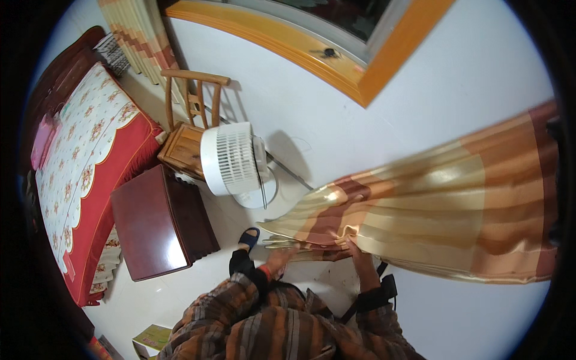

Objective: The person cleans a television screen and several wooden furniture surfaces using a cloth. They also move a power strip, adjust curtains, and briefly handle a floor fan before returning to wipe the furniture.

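Observation:
A long striped satin curtain (427, 216) in gold, orange and brown hangs in front of me, spreading out to the right of the view. My right hand (357, 252) pinches a gathered fold of it near the brown band, where the cloth puckers around my fingers. Lower along the same curtain, my left hand (281, 258) lies against the bunched folds near the hem. That hand is blurred, and whether its fingers grip the cloth cannot be made out.
A white electric fan (234, 159) stands by the wall, beside a wooden chair (184, 144). To the left are a dark red wooden table (144, 225) and a bed (83, 135) with a floral cover. A wood-framed window (270, 45) is above; a cardboard box (152, 338) sits at lower left.

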### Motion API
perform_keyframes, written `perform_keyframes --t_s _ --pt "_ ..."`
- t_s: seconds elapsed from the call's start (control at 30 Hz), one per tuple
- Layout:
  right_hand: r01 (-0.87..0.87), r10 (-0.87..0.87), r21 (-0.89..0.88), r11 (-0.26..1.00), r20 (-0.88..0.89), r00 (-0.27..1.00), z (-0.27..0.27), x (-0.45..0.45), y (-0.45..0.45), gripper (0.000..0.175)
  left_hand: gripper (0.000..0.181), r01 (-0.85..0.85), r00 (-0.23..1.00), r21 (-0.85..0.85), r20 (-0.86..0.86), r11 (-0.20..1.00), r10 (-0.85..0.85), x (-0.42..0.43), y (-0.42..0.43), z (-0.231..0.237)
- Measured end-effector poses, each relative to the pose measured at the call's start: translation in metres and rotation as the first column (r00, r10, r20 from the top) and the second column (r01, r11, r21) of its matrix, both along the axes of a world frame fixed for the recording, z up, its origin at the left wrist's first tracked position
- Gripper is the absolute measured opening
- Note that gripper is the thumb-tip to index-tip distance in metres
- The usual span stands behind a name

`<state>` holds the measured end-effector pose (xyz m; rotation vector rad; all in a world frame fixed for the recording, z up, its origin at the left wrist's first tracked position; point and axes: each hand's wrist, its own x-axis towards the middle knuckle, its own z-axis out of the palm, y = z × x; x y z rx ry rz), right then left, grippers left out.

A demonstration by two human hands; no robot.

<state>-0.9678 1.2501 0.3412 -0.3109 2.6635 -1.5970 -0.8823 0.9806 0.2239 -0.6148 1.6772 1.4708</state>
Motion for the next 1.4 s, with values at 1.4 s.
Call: perform_keyframes --t_s 1.4 --pt "0.371 -0.376 -0.135 0.919 -0.018 0.926 -0.029 -0.075 -0.105 0.036 0.056 0.585 0.082 -0.539 -0.704 0.606 -0.706 -0.168 0.126 -0.018"
